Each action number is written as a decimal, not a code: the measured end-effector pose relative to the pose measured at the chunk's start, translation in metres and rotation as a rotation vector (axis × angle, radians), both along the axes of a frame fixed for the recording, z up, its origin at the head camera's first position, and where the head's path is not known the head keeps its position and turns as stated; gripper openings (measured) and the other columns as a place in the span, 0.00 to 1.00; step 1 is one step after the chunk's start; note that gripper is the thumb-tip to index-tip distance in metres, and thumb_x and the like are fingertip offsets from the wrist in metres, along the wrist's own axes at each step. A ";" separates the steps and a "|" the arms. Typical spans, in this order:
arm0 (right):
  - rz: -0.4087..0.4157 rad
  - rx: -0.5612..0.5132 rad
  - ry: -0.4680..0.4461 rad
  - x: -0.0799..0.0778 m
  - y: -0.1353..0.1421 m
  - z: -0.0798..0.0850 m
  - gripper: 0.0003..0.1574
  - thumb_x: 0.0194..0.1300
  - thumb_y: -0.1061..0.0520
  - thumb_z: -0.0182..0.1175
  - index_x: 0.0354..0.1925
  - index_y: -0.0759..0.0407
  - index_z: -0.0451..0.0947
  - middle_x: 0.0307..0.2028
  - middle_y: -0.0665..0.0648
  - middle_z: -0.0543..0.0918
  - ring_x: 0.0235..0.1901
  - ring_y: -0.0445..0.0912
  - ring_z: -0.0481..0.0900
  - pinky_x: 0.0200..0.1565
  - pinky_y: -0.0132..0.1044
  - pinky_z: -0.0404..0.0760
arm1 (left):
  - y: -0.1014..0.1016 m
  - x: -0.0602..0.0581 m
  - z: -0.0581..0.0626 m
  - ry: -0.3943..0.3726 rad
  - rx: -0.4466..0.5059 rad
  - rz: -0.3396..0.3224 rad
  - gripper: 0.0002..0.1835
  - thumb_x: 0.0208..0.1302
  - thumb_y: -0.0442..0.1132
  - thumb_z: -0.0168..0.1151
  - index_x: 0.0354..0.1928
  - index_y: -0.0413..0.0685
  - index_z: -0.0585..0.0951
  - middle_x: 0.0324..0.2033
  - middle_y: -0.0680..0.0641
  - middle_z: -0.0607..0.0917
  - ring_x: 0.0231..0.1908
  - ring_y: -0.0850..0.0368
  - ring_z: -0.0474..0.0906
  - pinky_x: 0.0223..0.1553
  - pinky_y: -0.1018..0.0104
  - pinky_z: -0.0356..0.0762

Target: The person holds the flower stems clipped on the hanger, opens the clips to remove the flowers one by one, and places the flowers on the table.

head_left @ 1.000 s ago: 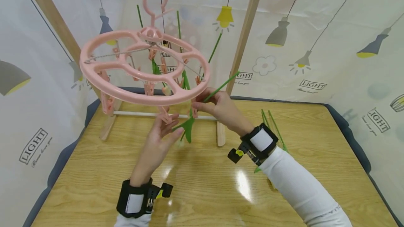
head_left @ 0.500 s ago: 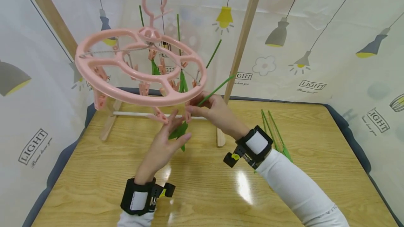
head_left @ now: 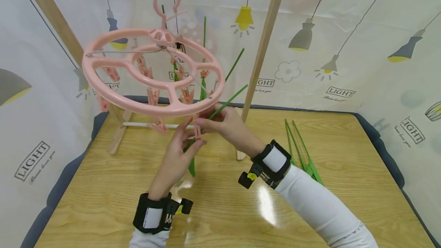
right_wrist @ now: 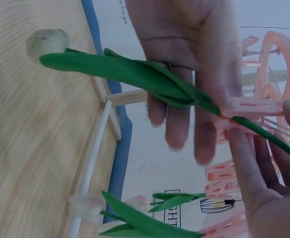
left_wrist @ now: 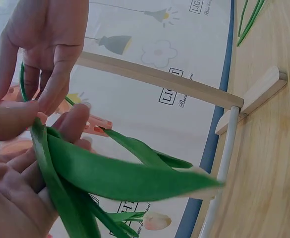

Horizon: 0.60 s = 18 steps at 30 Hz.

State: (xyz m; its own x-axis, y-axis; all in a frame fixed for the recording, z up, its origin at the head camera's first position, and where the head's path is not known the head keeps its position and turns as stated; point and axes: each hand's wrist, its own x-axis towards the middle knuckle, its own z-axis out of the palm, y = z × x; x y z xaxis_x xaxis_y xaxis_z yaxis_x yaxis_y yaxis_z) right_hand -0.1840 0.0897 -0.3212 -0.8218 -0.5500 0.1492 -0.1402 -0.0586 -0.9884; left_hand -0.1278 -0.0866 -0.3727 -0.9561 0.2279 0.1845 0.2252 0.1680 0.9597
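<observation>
Pink hanger (head_left: 169,86) overhangs right hand (head_left: 231,126) (sleeve (head_left: 325,206) partly covers loose stems (head_left: 303,144)).

Bright light leaves white glare (head_left: 267,206) on the glossy table (head_left: 351,152); the right wrist view looks dimmer.

Upper left, the round plastic hanger (head_left: 172,110) is pale pink; the long-leaved tulip (right_wrist: 120,72) is green with a whitish bloom (right_wrist: 48,45). The white fabric-like backdrop (head_left: 372,49) bears grey, blue and yellow lamps (head_left: 303,35). The wooden tabletop (head_left: 348,152) is yellow-brown, grained.

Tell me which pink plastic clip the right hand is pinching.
The pink plastic clip under the round pink plastic hanger's near right edge; fingers pinch only this one.
</observation>
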 end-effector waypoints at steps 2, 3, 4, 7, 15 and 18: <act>-0.008 0.023 0.025 0.001 -0.001 0.001 0.12 0.69 0.63 0.58 0.51 0.64 0.76 0.44 0.56 0.83 0.43 0.44 0.82 0.51 0.41 0.83 | 0.000 0.000 0.001 0.009 0.024 0.020 0.35 0.72 0.30 0.53 0.76 0.45 0.52 0.56 0.33 0.80 0.47 0.46 0.84 0.50 0.65 0.82; -0.012 0.035 0.038 0.001 -0.001 0.001 0.12 0.69 0.63 0.58 0.50 0.64 0.76 0.44 0.56 0.83 0.43 0.44 0.82 0.51 0.41 0.82 | 0.000 0.000 0.001 0.011 0.032 0.029 0.33 0.72 0.28 0.52 0.76 0.45 0.54 0.53 0.33 0.82 0.43 0.49 0.85 0.47 0.68 0.82; -0.014 0.045 0.052 0.001 -0.001 0.001 0.12 0.69 0.63 0.58 0.51 0.64 0.76 0.44 0.56 0.83 0.43 0.45 0.81 0.51 0.42 0.82 | 0.000 0.000 0.001 0.012 0.035 0.037 0.32 0.73 0.28 0.51 0.75 0.45 0.56 0.52 0.34 0.83 0.41 0.52 0.84 0.45 0.70 0.82; -0.030 0.069 0.058 0.001 0.002 0.003 0.14 0.71 0.61 0.56 0.53 0.63 0.76 0.47 0.59 0.83 0.46 0.46 0.82 0.55 0.46 0.81 | 0.000 0.000 0.002 0.018 0.027 0.043 0.27 0.73 0.28 0.50 0.73 0.43 0.61 0.48 0.35 0.83 0.38 0.60 0.82 0.43 0.72 0.82; -0.103 0.062 0.024 -0.002 0.015 0.007 0.19 0.77 0.57 0.49 0.56 0.70 0.72 0.51 0.68 0.81 0.48 0.48 0.83 0.55 0.47 0.83 | -0.003 0.001 0.003 -0.024 0.001 0.115 0.22 0.73 0.31 0.53 0.67 0.43 0.69 0.46 0.38 0.84 0.37 0.57 0.80 0.42 0.69 0.81; -0.160 0.024 0.008 -0.004 0.021 0.007 0.20 0.78 0.56 0.48 0.56 0.72 0.72 0.47 0.64 0.82 0.45 0.45 0.84 0.52 0.45 0.85 | -0.004 0.002 0.002 -0.027 -0.013 0.124 0.20 0.73 0.32 0.53 0.66 0.43 0.70 0.46 0.38 0.84 0.37 0.61 0.80 0.42 0.69 0.81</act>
